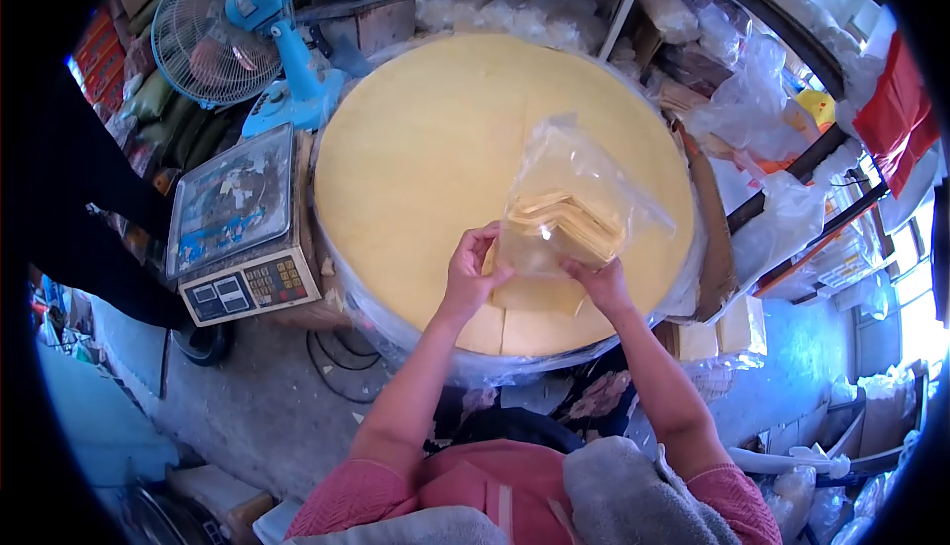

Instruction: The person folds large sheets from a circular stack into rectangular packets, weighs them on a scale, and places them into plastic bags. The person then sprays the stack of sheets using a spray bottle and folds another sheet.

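Observation:
A clear plastic bag [554, 154] with a folded stack of thin yellow sheets [584, 223] in it is held between my two hands. My left hand [473, 273] is closed on the bag's left edge, thumb toward the stack. Closed on the lower right side of the bag is my right hand [602, 286], close below the stack. Both hands are over the near half of a large round pale-yellow surface [416, 159], which has a seam running toward its front edge. Just under the bag shows a flat yellow piece [539, 296].
Left of the round surface are a digital scale [233, 213] and a blue fan [267, 40]. A person's dark-clothed leg [119, 218] stands beyond the scale. Plastic bags [762, 99] crowd the right side. Black cable [341, 377] lies on the floor.

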